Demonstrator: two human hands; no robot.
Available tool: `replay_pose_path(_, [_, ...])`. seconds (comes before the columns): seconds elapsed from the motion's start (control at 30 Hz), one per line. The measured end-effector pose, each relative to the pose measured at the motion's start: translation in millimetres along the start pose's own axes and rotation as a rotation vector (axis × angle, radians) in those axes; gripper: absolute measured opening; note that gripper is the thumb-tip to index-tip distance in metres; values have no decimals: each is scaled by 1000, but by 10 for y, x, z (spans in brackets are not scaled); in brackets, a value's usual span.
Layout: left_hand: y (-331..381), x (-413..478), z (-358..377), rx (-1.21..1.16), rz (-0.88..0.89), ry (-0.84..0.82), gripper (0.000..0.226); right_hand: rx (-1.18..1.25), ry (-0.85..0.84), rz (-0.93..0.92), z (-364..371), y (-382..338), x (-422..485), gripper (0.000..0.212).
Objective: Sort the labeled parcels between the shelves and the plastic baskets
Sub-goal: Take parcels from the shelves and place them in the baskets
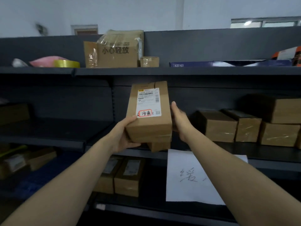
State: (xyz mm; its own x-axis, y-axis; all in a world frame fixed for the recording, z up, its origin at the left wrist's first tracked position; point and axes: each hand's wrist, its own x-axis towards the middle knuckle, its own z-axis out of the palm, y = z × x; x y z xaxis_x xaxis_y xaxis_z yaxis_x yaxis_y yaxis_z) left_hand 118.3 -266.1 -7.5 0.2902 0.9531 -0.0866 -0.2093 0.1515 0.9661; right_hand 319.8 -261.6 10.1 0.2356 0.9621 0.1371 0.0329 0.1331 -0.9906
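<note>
parcel (150, 126) — gripped in left hand (123, 136)

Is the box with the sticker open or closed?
Closed. The labeled parcel has its flaps flat and no gap showing, while the left hand grips its lower corner and the right hand rests against its side.

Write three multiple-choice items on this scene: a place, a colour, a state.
1. Where is the tape roll? A. top shelf B. middle shelf C. bottom shelf
2. What colour rings the handwriting on the label of the parcel? A. green B. red C. blue
3. What is the left hand doing? A. hanging empty B. resting on a shelf C. gripping the parcel
1 A: it lies up top by the pink bag. 2 B: a red ring shows. 3 C: its fingers curl under the parcel.
</note>
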Motion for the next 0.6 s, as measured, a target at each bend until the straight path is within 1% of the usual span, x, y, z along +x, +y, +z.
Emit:
replay_pose_path(0.03, [4, -8, -101, -40, 23, 40, 33, -158, 62, -48, 77, 37, 52, 44])
replay_pose_path(0.1, [2, -26, -289, -58, 64, 135, 39, -613, 144, -118, 165, 153, 162, 51])
replay_pose_path(0.13, [-4, -35, -378, -42, 74, 177, 39, -832, 146, -121, 206, 202, 168, 53])
replay_pose_path(0.17, [-10, -46, -459, -27, 74, 211, 37, -977, 116, -100, 246, 258, 164, 57])
replay_pose_path(0.2, [-23, -52, -531, -16, 67, 236, 36, -1049, 66, -59, 287, 309, 141, 65])
replay_pose_path(0.27, [-75, -60, -625, -4, 36, 280, 37, -1046, -27, 51, 362, 445, 121, 80])
replay_pose_path(0.3, [-113, -61, -646, -4, 19, 303, 36, -1042, -39, 69, 390, 527, 131, 83])
replay_pose_path(0.33, [-156, -56, -645, -14, 3, 322, 33, -1066, -20, 50, 411, 588, 129, 80])
replay_pose_path(0.43, [-308, 10, -593, -49, -25, 345, 31, -1097, 118, -61, 405, 664, 138, 60])
replay_pose_path(0.47, [-358, 44, -563, -52, -31, 348, 33, -1107, 128, -57, 385, 670, 139, 61])
replay_pose_path(0.53, [-438, 85, -492, -57, -43, 356, 38, -1118, 66, -8, 334, 672, 135, 77])
replay_pose_path(0.57, [-459, 96, -457, -65, -44, 361, 42, -1110, 35, -13, 316, 671, 131, 86])
replay_pose_path(0.6, [-477, 111, -438, -81, -36, 368, 45, -1111, 14, -54, 311, 660, 124, 89])
